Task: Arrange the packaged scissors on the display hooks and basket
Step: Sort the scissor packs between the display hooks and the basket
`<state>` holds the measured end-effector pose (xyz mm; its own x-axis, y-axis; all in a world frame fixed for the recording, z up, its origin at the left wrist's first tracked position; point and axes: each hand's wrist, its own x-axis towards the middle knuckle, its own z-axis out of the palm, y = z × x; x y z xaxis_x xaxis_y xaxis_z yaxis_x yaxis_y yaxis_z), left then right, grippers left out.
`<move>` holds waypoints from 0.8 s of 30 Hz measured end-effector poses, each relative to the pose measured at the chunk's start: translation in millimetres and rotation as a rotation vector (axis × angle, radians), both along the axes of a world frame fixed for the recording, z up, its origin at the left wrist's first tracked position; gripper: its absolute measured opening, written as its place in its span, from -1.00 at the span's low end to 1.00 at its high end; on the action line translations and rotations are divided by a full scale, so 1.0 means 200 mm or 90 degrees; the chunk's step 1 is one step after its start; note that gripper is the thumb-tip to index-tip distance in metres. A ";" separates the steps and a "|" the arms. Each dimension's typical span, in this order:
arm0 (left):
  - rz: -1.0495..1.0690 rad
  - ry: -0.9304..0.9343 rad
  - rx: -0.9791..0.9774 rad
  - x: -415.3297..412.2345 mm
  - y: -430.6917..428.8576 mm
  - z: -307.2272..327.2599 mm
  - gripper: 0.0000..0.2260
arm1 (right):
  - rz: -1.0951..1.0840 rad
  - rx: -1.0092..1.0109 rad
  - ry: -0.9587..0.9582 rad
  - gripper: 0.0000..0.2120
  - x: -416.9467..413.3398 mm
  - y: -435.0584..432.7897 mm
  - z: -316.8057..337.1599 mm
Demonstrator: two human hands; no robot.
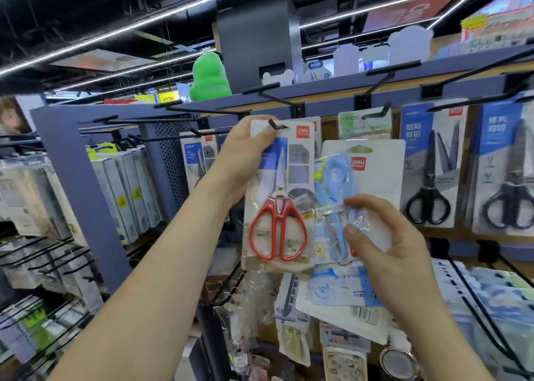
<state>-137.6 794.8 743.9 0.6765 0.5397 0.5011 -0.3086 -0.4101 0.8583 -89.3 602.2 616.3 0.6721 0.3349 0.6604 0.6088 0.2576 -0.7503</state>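
My left hand (248, 149) grips the top of a packaged pair of red-handled scissors (278, 216), its hang hole at the tip of a black display hook (274, 124). My right hand (384, 236) holds a stack of packs with blue-handled scissors (338, 198) in front. Black-handled scissors packs (430, 166) hang on hooks to the right. I cannot make out a basket for certain.
A grey-blue shelf rail (318, 88) carries several black hooks (268, 94) pointing toward me. White boxed goods (130, 190) sit at the left. Wire racks (49, 262) hold packets at the lower left. More hanging packets (291, 323) crowd below. A green toy (209, 77) stands on top.
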 end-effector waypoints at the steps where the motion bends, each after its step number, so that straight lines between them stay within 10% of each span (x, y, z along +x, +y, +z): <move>1: -0.014 0.020 0.000 0.00 0.01 -0.01 -0.85 | -0.015 -0.012 -0.004 -0.65 0.01 0.00 0.00; 7: 0.041 -0.040 -0.064 0.02 0.07 -0.20 -0.75 | -0.105 -0.015 0.020 -0.58 0.08 -0.05 -0.03; 14: 0.261 -0.041 0.131 0.38 0.15 -0.25 -0.77 | -0.194 0.040 0.035 -0.43 0.15 -0.07 -0.06; 24: 0.387 -0.007 0.239 0.25 0.02 -0.29 -0.71 | -0.090 0.101 0.124 -0.66 0.21 -0.06 -0.08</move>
<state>-88.6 799.6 685.4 0.3040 0.6093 0.7324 0.0612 -0.7797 0.6232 -48.0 590.0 600.3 0.8242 0.1319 0.5508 0.4953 0.3038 -0.8139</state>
